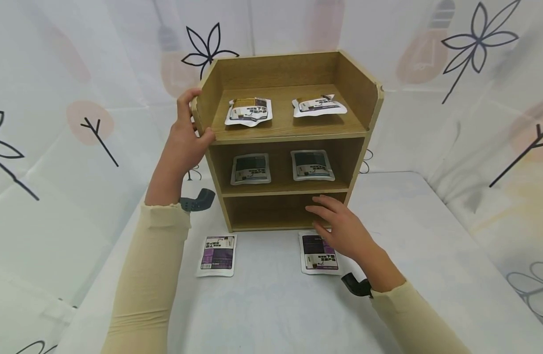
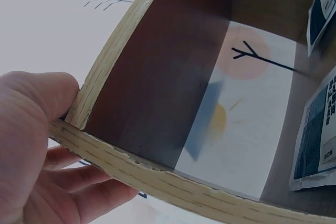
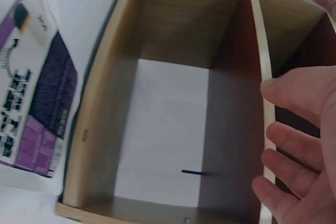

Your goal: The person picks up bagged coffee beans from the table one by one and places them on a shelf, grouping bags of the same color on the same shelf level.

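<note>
A wooden shelf unit (image 1: 293,139) with three levels stands on the white table. My left hand (image 1: 187,137) grips the edge of its left side panel, thumb in front; in the left wrist view the thumb (image 2: 42,90) and fingers lie either side of a corner. My right hand (image 1: 342,226) is in front of the bottom compartment, fingers loosely spread and holding nothing; in the right wrist view its fingertips (image 3: 273,129) overlap a shelf board's front edge. Below that hand, a purple-and-white packet (image 1: 317,258) lies on the table, its top corner partly covered.
Another purple-and-white packet (image 1: 217,255) lies on the table at left. Two packets, left (image 1: 249,112) and right (image 1: 317,105), sit on the top level. Dark-labelled packets, left (image 1: 251,169) and right (image 1: 312,165), occupy the middle level. A patterned white cloth (image 1: 134,64) hangs behind.
</note>
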{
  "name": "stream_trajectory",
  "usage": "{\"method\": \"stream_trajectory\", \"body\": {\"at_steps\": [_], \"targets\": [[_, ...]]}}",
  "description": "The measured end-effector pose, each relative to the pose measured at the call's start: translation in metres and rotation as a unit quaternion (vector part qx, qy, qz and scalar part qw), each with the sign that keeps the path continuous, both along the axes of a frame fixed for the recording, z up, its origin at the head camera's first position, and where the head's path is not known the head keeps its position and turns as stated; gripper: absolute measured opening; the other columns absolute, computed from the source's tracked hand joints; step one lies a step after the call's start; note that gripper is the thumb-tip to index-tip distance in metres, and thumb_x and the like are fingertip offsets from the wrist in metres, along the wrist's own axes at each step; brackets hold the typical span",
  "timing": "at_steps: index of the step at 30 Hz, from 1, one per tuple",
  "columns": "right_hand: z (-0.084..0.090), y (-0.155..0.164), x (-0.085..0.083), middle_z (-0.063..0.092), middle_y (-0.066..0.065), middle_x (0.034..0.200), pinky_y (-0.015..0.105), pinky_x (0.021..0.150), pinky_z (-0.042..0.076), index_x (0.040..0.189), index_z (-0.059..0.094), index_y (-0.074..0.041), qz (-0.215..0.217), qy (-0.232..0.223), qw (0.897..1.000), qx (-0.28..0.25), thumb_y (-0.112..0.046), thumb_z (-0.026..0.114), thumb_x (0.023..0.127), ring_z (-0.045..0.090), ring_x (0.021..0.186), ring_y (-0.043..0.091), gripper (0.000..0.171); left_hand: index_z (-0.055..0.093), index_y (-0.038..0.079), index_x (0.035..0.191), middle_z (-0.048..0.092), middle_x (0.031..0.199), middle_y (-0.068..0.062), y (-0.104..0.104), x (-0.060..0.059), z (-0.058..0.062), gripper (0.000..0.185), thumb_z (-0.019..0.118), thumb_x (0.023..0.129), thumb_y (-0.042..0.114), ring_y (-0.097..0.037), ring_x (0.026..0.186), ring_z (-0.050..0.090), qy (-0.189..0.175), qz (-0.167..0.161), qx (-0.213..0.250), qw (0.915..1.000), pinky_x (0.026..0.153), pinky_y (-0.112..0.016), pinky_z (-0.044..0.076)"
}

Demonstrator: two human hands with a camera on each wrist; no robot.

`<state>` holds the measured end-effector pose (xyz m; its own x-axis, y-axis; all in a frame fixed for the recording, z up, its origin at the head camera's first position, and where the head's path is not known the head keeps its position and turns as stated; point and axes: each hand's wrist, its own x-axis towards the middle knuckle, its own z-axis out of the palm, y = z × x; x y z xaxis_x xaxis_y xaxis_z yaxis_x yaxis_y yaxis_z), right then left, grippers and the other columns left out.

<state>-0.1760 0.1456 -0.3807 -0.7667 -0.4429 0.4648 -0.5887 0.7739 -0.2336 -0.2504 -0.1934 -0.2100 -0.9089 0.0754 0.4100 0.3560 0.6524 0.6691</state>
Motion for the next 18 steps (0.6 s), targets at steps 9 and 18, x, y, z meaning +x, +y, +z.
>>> {"method": "stream_trajectory", "body": {"at_steps": [9, 18], "targets": [[-0.016, 0.002, 0.007, 0.052, 0.010, 0.140, 0.048, 0.099, 0.048, 0.130, 0.061, -0.017, -0.004, -0.089, 0.996, 0.029, -0.023, 0.074, 0.083, 0.050, 0.129, 0.031, 0.049, 0.009, 0.049, 0.142, 0.037, 0.142, -0.014, 0.000, -0.001, 0.000, 0.072, 0.048, 0.093, 0.014, -0.034, 0.129, 0.050, -0.002, 0.002, -0.002, 1.0000, 0.093, -0.053, 0.050], [-0.029, 0.002, 0.011, 0.056, 0.011, 0.136, 0.048, 0.097, 0.050, 0.127, 0.063, -0.013, 0.010, -0.141, 0.988, 0.058, -0.028, 0.077, 0.081, 0.057, 0.121, 0.031, 0.050, 0.009, 0.049, 0.142, 0.038, 0.141, -0.014, 0.000, -0.001, 0.000, 0.072, 0.048, 0.093, 0.014, -0.035, 0.130, 0.050, -0.003, 0.001, -0.001, 1.0000, 0.094, -0.054, 0.050]]}}
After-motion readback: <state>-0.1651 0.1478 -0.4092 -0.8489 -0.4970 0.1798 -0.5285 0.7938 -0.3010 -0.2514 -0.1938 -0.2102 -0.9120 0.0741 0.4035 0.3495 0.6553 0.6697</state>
